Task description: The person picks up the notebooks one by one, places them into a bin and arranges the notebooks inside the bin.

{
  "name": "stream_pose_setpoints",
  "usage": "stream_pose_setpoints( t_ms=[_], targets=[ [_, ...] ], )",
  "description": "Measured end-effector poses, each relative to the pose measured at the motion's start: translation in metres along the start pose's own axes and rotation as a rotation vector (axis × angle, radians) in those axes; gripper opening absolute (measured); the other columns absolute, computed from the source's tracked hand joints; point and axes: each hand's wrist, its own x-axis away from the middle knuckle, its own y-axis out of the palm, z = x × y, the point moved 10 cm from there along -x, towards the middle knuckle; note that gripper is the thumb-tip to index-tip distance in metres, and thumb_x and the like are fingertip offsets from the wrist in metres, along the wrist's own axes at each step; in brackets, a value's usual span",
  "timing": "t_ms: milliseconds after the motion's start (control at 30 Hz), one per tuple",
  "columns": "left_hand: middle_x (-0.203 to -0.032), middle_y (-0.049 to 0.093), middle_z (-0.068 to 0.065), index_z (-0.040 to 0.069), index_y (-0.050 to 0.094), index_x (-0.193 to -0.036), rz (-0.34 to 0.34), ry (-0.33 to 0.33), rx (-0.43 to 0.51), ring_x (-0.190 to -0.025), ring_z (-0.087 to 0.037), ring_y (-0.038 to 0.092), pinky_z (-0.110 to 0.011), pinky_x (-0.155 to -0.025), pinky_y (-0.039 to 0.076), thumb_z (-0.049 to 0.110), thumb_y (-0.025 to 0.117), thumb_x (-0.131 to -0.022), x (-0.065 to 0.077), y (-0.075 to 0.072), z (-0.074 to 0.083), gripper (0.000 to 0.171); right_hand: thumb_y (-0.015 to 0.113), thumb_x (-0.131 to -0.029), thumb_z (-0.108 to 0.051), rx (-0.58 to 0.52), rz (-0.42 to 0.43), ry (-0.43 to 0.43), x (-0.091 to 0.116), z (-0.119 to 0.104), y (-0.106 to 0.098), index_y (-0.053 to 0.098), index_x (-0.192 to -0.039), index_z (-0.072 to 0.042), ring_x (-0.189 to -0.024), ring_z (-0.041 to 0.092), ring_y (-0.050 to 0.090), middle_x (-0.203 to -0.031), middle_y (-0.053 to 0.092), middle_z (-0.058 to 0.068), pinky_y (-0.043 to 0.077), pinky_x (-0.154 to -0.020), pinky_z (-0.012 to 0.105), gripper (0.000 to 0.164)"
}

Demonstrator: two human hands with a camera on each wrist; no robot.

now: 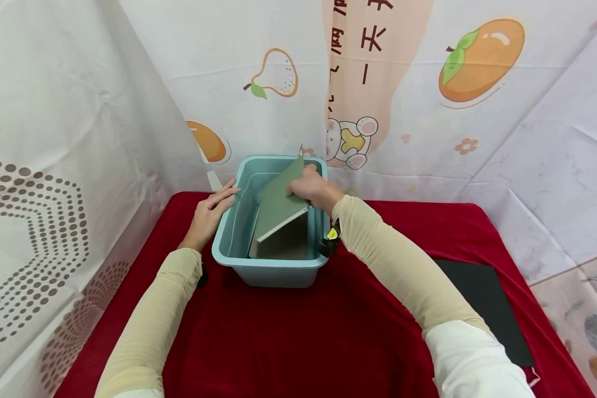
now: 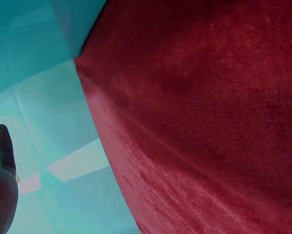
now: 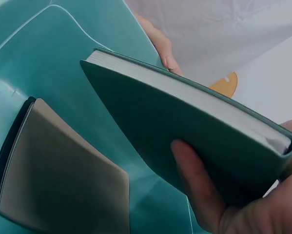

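Observation:
My right hand [image 1: 315, 188] pinches a green hardcover book [image 1: 281, 199] near its upper right corner, thumb on one cover and fingers on the other. The book is tilted inside a light blue plastic basin [image 1: 268, 263], its near end raised. Below it, a brown-covered notebook [image 3: 63, 165] lies in the basin, with a dark edge beneath it in the right wrist view. My left hand [image 1: 211, 215] rests on the basin's left rim with fingers extended. In the left wrist view only part of the left hand [image 2: 2, 195] shows.
A red velvet cloth [image 1: 278, 342] covers the table under the basin. To the right lies a flat black rectangular item [image 1: 482, 304], partly behind my right arm. A white printed curtain [image 1: 288, 121] hangs close behind the basin and along the sides.

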Motion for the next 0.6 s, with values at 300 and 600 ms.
stream_pose_setpoints(
  t_ms=[300,600],
  targets=[
    [-0.162,0.044,-0.002,0.007,0.062,-0.141,-0.001,-0.003,0.013,-0.154,-0.020,0.036,-0.011,-0.105,0.038,0.023,0.055,-0.106,0.000,0.001,-0.001,0.039,0.058,-0.094,-0.007,0.053,-0.025,0.020,-0.007,-0.001,0.009,-0.024,-0.159,-0.011,-0.121,0.031,0.042,-0.161,0.022,0.022,0.042,-0.092,0.040,0.104],
    [-0.162,0.044,0.000,0.008,0.062,-0.141,0.001,-0.002,0.020,-0.153,-0.017,0.036,-0.019,-0.112,0.038,0.023,0.055,-0.106,-0.001,0.001,-0.003,0.039,0.056,-0.095,-0.006,0.104,-0.053,0.052,-0.015,0.004,0.017,-0.033,-0.156,-0.012,-0.112,0.030,0.045,-0.168,0.011,0.020,0.042,-0.081,0.037,0.109]
  ],
)
